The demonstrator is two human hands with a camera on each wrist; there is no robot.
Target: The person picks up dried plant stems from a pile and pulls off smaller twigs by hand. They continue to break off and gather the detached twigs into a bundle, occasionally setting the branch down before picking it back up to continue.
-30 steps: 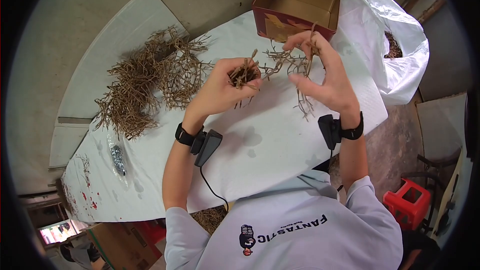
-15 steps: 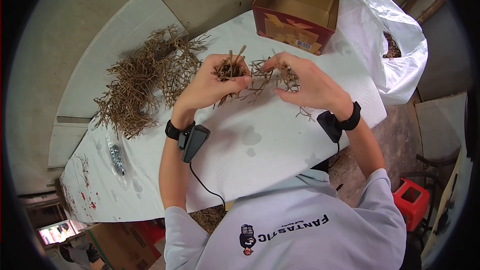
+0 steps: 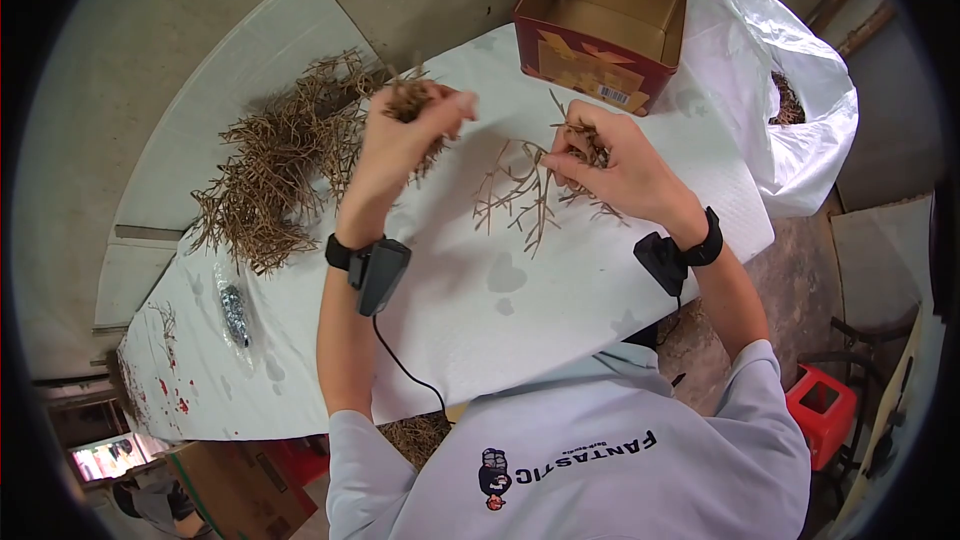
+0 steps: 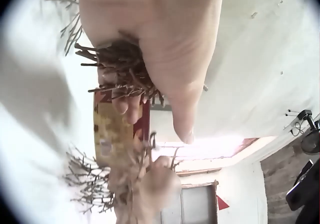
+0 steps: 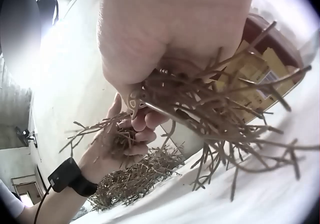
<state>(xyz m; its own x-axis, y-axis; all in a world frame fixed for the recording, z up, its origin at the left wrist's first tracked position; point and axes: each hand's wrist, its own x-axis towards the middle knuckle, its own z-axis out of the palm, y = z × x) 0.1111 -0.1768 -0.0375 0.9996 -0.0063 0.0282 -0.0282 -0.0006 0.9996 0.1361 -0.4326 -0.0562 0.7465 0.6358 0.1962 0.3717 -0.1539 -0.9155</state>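
My left hand (image 3: 375, 155) grips a bundle of dry brown twigs (image 4: 122, 64), their cut ends poking out past the curled fingers. Its thumb points away from the bundle. To the right, my right hand (image 3: 625, 165) pinches branching twigs (image 3: 515, 200) between thumb and fingers, their forked ends spreading out over the white table cover (image 3: 480, 340). In the right wrist view more twigs (image 5: 235, 119) fan out from under that palm. A tangled twig pile (image 3: 265, 170) lies just left of my left hand.
A dark red tin box (image 3: 590, 70) with a gold inside stands at the back. Beside it is a white plastic bag (image 3: 715, 30) with twigs inside. A clear packet of dark bits (image 3: 235, 315) lies at the left. A red stool (image 3: 822, 420) stands on the floor.
The hands came closer together, then drew apart. My left hand has moved left and up with its bundle. My right hand's looser fingers have closed in on the branching twigs.
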